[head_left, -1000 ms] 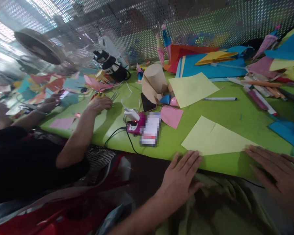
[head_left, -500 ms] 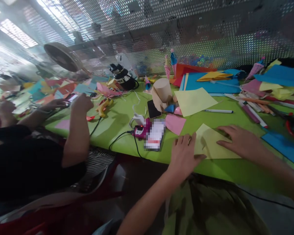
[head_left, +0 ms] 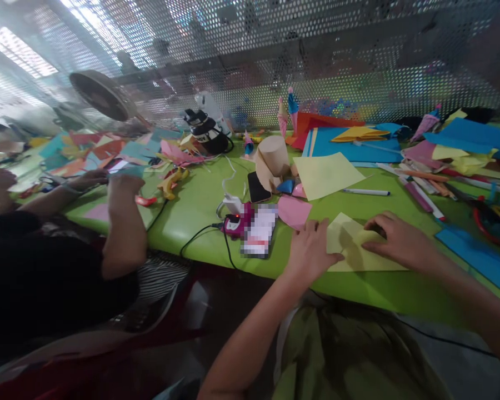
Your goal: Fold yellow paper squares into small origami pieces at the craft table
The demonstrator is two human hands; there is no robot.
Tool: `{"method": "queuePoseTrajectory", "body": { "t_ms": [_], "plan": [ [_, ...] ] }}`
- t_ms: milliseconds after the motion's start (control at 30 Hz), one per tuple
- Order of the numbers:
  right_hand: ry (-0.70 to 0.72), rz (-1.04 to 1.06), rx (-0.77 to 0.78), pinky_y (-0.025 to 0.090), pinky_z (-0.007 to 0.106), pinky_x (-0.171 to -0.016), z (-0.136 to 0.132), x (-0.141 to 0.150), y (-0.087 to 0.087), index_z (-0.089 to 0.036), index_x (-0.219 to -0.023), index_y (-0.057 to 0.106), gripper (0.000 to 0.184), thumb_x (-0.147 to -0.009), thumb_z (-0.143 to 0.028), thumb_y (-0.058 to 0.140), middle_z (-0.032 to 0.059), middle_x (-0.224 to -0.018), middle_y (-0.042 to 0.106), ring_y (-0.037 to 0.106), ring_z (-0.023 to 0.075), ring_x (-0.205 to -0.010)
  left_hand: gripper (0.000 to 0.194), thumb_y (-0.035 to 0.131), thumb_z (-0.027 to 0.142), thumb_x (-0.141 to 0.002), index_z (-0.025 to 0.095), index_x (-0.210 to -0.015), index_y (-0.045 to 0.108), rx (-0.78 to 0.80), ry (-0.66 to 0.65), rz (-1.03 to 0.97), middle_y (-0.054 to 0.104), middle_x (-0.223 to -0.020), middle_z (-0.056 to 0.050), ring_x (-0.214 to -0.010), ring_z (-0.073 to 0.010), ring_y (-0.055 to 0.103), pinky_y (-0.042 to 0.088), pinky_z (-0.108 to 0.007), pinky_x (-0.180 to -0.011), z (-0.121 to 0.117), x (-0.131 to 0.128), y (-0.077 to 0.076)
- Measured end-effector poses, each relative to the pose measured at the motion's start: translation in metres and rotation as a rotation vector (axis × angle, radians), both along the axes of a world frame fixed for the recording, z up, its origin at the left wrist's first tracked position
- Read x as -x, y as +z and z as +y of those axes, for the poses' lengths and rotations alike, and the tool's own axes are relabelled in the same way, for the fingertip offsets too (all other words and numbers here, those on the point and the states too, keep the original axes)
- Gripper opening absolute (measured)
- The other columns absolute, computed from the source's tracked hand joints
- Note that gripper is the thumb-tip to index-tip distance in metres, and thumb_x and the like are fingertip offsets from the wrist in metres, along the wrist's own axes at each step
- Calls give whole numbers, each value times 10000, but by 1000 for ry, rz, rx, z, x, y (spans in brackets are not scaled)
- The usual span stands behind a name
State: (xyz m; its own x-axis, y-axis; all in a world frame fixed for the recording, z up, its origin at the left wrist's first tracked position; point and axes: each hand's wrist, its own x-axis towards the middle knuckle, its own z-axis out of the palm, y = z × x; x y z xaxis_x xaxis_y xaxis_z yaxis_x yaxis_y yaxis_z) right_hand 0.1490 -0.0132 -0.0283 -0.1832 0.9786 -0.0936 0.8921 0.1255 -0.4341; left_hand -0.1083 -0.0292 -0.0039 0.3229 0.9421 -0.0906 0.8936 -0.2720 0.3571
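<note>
A folded pale yellow paper sheet (head_left: 354,253) lies on the green table (head_left: 200,208) near its front edge. My left hand (head_left: 308,250) rests flat on the paper's left edge with fingers stretched out. My right hand (head_left: 398,241) lies on the paper's upper right part, fingers curled and pressing on a raised fold. A pink paper square (head_left: 295,211) sits just left of my left hand.
A person in black sits at the left, hands (head_left: 123,183) among paper scraps. A pink device (head_left: 235,222) with a black cable, a cardboard cone (head_left: 273,155), a second yellow sheet (head_left: 325,172), a pen (head_left: 366,192), markers (head_left: 420,191) and blue sheets (head_left: 479,255) crowd the table. A fan (head_left: 102,97) stands at the back left.
Both my hands moved from the table's front edge onto the yellow sheet, which went from flat to partly folded. The person at the left lifted an arm off the table.
</note>
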Motion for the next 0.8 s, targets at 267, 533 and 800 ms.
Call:
{"method": "queuePoseTrajectory", "body": {
  "t_ms": [267, 533, 800],
  "plan": [
    [-76, 115, 146, 500, 360, -729, 0, 8, 9, -262, -1342, 680, 601, -775, -427, 791, 94, -1230, 807, 760, 331, -1014, 643, 873, 515, -824, 171, -1322, 656, 55, -29, -15, 697, -1337, -159, -1273, -386, 630, 455, -524, -1098, 7, -4, 2],
    [-54, 230, 110, 464, 339, -707, 0, -5, -3, -282, -1237, 709, 434, -820, -397, 741, 45, -1075, 821, 748, 274, -937, 832, 841, 521, -853, 142, -1527, 533, 56, 16, -112, 678, -1397, -200, -1253, -394, 670, 509, -463, -1002, 23, -11, 4],
    [-61, 298, 53, 432, 331, -635, -5, -11, -3, -280, -1234, 711, 423, -832, -409, 732, 4, -827, 744, 682, 226, -734, 463, 744, 455, -955, 135, -1272, 636, 17, 15, 31, 741, -1265, -164, -1185, -339, 693, 507, -401, -931, 39, -24, 1]
  ]
}}
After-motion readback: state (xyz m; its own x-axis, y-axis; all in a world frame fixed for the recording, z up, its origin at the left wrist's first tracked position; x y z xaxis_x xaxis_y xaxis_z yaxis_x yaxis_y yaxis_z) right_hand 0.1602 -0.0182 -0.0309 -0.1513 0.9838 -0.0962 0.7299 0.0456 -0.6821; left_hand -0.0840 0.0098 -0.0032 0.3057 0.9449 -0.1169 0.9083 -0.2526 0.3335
